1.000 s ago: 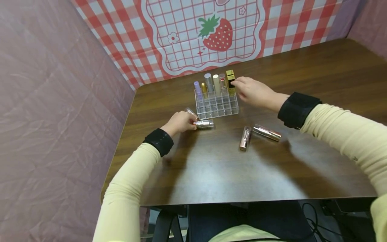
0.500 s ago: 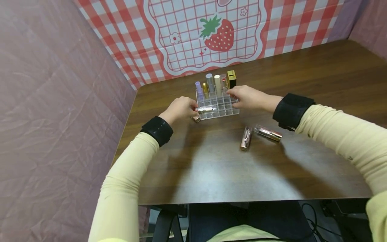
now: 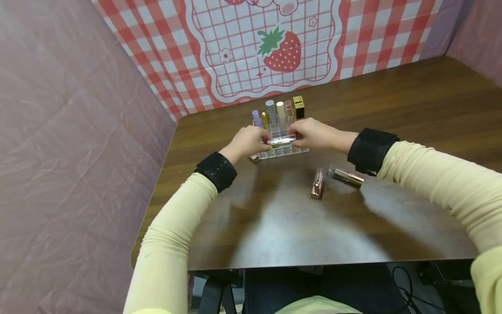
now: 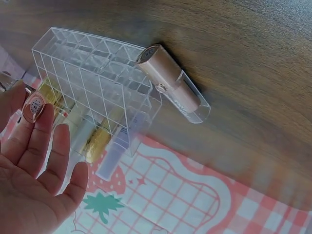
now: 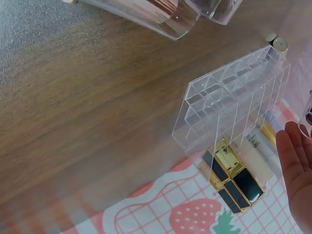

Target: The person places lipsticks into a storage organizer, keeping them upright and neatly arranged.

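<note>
Where the head camera looks down on the wooden table (image 3: 274, 226), both hands meet over the clear organizer (image 3: 280, 140) at the far left: the left hand (image 3: 248, 143) and the right hand (image 3: 313, 134) each pinch one end of a silver lipstick tube (image 3: 281, 141), held level just above the near compartments. Five lipsticks stand upright in the far row (image 3: 277, 112), a small one (image 3: 255, 158) lies touching the organizer's near left corner, and two more (image 3: 333, 179) lie nearer on the right.

From the left wrist, only the spread fingers (image 4: 36, 146) show beside the organizer (image 4: 92, 87), and a pink-capped tube (image 4: 170, 85) lies against its wall.

From the right wrist, fingertips (image 5: 295, 165) edge the frame; their grip cannot be told here.

The tube looks light, rigid and smooth-skinned, likely slippery; holding it at mid-barrel rather than the cap seems safest.
</note>
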Available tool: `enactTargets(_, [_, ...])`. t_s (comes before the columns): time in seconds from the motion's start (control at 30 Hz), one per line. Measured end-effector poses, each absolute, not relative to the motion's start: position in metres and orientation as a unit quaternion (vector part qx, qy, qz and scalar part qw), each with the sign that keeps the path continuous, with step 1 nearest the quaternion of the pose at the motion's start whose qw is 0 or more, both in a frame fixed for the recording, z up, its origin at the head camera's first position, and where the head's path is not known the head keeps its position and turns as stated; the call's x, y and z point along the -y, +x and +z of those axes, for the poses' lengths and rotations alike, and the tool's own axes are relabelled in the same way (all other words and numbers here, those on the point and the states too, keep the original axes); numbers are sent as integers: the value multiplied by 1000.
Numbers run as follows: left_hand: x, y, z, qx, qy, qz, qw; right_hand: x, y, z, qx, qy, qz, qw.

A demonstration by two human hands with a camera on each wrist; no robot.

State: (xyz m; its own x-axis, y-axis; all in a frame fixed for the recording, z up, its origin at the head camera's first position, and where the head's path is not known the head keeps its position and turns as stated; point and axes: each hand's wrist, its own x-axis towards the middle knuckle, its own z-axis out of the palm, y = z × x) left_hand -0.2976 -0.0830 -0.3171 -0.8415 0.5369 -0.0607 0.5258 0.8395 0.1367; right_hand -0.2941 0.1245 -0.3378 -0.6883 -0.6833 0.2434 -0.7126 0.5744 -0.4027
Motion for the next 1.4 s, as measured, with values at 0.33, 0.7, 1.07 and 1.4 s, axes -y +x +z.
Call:
enactTargets(0.33, [88, -300, -323, -959, 264, 85, 62, -123, -295, -338, 885, 398, 234, 52])
enactTargets(0.7, [115, -298, -333, -968, 221, 87, 76, -133, -309, -306, 902, 372, 196, 98])
enactTargets(1.07, [139, -298, -349, -969, 210, 111, 67, -122, -331, -292, 925, 338, 138, 107])
enactTargets(1.4, [153, -297, -354, -971, 204, 110, 58, -111, -344, -304, 902, 386, 52, 186])
